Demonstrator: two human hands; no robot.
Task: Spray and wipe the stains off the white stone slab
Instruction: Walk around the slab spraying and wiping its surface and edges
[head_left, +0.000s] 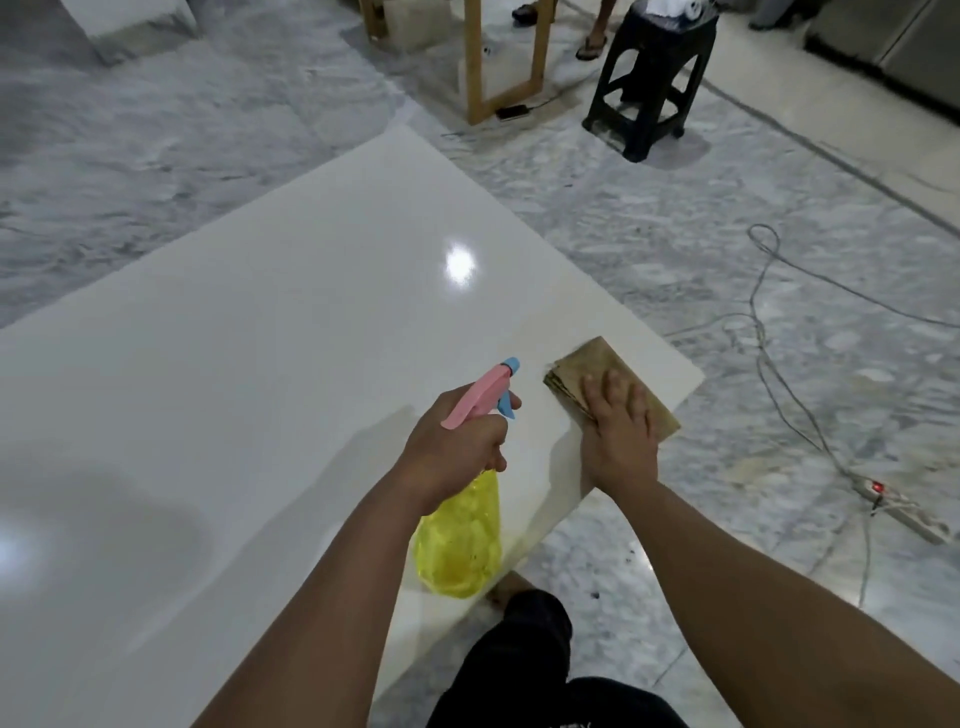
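White slab (260, 322) — one spray bottle (460, 535) gripped by left hand (452, 452), right hand (618, 431) flat on one cloth (597, 364).

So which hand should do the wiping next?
The right hand. It already lies flat on the folded cloth on the white slab, while the left hand grips the spray bottle.

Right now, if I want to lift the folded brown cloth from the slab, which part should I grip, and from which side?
Probably the far-left edge of the folded brown cloth, from above. The right hand lies flat on its near half, and the stacked folds show there, so a pinch could gather all layers on the white slab.
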